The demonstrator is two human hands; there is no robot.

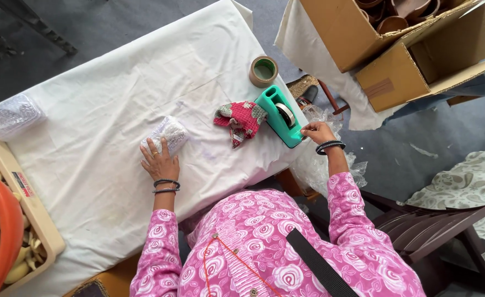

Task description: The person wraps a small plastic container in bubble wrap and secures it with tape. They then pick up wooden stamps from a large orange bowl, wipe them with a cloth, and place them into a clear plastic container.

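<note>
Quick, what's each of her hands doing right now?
Left hand: open, palm pressing down on a bubble-wrapped bundle on the white cloth.
Right hand: fingers bent, touching the end of the green tape dispenser; grip cannot be told.

A: We see the table cloth [116, 99] as matt white fabric, creased. Bubble-wrapped bundle [165, 135] under the left hand [159, 162]: clear plastic, bumpy, slightly shiny.

B: Agreed. We log the tape dispenser [278, 115] as smooth teal plastic, faint gloss; the right hand [317, 132] touches it. Tape roll [263, 71]: brown, glossy film.

A: Patterned rag [240, 118]: soft woven cloth, matt. Cardboard boxes [413, 60]: plain brown, rough, dull.

B: Crate [31, 212]: beige hard plastic. We mark the bangles [166, 186] dark, material unclear.
</note>
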